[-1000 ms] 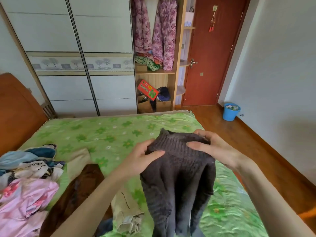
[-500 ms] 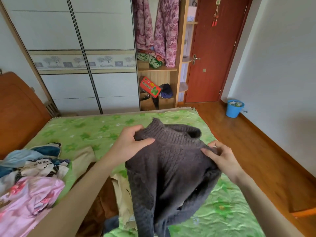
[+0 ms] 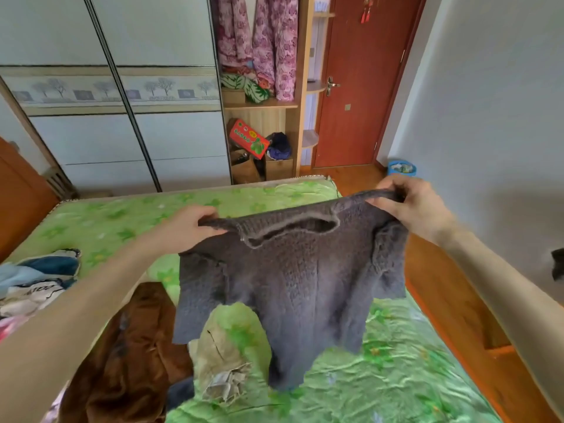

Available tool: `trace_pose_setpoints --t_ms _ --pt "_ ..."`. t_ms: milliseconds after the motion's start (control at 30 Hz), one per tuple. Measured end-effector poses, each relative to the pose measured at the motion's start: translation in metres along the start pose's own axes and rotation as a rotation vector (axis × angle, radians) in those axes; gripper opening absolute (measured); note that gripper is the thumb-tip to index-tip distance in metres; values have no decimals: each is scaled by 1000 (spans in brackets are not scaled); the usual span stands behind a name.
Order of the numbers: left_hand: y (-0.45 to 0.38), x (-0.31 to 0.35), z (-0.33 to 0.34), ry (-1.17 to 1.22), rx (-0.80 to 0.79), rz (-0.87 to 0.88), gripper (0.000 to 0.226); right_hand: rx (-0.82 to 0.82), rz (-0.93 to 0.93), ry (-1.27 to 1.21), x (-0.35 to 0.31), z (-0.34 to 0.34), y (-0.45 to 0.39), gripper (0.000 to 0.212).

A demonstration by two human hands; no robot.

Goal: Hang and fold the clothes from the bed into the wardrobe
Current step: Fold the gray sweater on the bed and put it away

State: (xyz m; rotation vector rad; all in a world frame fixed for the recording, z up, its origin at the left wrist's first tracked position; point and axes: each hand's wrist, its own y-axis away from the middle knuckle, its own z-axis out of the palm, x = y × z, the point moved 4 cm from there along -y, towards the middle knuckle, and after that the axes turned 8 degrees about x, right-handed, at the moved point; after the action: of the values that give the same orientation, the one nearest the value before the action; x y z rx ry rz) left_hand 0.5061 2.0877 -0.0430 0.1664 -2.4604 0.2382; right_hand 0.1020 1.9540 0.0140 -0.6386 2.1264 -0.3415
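Sweater [image 3: 293, 279]: dark grey knit, held up spread by its shoulders above the bed [image 3: 396, 377], collar toward the camera, sleeves hanging loose.
Left hand [image 3: 186, 228]: fingers curled over the left shoulder seam, pinching the knit.
Right hand [image 3: 412, 206]: fingers bunched and curled round the right shoulder, gripping it; fingertips partly hidden by the fabric.
Hidden: the sweater covers the middle of the bed; its hem hangs low and blurs against the sheet, so contact cannot be told.
Pile [image 3: 36, 282]: blue, white and pink clothes at the left edge, cut off by the frame.
Brown garment [image 3: 131, 355]: lies on the bed below the left forearm, partly covered by it.
Beige garment [image 3: 222, 361]: crumpled, just beside the brown one, partly behind the left sleeve.
Wardrobe [image 3: 122, 87]: sliding doors beyond the bed; open section at right holds hanging floral clothes [image 3: 259, 41] and a red box [image 3: 248, 141].
Door [image 3: 360, 87]: red-brown, beside the wardrobe.
Bucket [image 3: 401, 167]: blue, on the floor, partly behind the right hand.
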Motion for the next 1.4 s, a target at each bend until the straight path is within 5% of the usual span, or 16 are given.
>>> trace_pose_setpoints --t_ms 167,300,500,733,800,900,967,1100,1233,1400 --pt "-18 35 15 139 179 -134 26 160 -178 162 25 -27 -31 19" --pt "-13 56 37 141 282 -178 31 -21 -471 252 49 -49 -35 28" --pt "19 89 71 197 203 -153 43 -391 -99 -24 106 -63 8 15" --pt "48 116 71 269 -63 -272 80 -730 221 -309 96 -89 51 23" --pt "52 125 65 249 -117 -305 72 -828 336 -423 90 -96 53 27" --pt "53 134 57 317 -192 -368 36 -802 423 -544 86 -99 45 56" --pt "50 130 53 358 -204 -391 33 -766 451 -552 89 -92 36 76" --pt "31 94 76 386 -104 -361 54 -695 407 -476 115 -48 22 29" --pt "17 16 162 429 -3 -433 27 -647 333 -250 190 29 34 35" --pt "3 -115 305 197 36 -424 26 -460 217 -15 305 151 90 38"
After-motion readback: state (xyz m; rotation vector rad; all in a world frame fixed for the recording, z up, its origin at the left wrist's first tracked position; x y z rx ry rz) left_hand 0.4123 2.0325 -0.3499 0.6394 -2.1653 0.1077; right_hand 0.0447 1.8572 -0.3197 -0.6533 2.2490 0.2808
